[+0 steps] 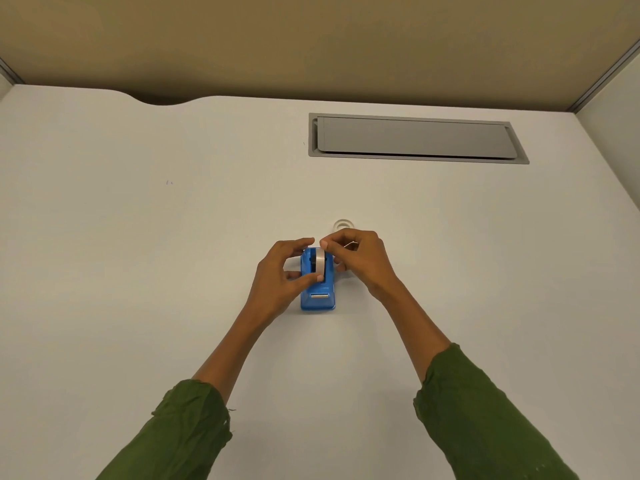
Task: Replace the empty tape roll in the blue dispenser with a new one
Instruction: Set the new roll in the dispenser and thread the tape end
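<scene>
A blue tape dispenser (318, 296) stands on the white desk with its cutter end towards me. A roll of tape (320, 262) sits upright in its cradle. My left hand (280, 275) reaches in from the left; its thumb presses the near side of the roll and its fingers curl over the far side. My right hand (360, 258) pinches at the top of the roll with thumb and forefinger; a thin strip seems to stick up from the fingers. A clear, empty-looking ring (343, 224) lies flat on the desk just behind my right hand.
A grey cable hatch (415, 138) is set into the desk (138, 237) at the back right. Beige partition walls close off the back and right. A curved notch cuts the desk's far left edge.
</scene>
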{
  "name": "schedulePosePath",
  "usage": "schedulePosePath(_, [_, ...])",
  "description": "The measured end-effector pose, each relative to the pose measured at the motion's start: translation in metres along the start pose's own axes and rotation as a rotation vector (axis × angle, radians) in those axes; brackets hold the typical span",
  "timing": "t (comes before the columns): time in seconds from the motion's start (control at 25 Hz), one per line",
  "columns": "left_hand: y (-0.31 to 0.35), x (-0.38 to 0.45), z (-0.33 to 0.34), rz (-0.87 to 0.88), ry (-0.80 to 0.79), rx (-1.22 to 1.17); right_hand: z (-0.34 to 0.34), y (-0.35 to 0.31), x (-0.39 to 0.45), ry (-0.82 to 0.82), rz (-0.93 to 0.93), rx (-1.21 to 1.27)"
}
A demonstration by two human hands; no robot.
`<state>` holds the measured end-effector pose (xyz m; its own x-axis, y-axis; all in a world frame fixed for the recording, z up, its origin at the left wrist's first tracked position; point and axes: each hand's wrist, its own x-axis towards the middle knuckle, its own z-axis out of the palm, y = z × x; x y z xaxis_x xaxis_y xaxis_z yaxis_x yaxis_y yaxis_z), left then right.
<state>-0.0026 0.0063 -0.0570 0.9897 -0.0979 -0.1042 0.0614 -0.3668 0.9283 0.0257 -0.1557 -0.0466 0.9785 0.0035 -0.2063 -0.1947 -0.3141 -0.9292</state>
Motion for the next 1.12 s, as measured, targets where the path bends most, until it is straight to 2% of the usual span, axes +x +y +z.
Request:
schedulePosePath(0.24, [0.0,0.003,0.001,-0.004,0.041,-0.013,-0.008,0.003,-0.007,-0.141,-0.025,-0.009])
schedulePosePath(0.56, [-0.001,0.003,0.0,0.046,-0.002,-0.002,0.001,0.004,-0.001,-0.009,0.003,0.045])
schedulePosePath(0.8, [-0.003,0.004,0.001,0.039,0.006,0.022,-0.01,0.006,-0.005,-0.158,0.008,0.074])
schedulePosePath(1.12, [-0.002,0.003,0.001,0.059,-0.016,0.023,0.001,0.007,0.001,-0.046,0.056,0.166])
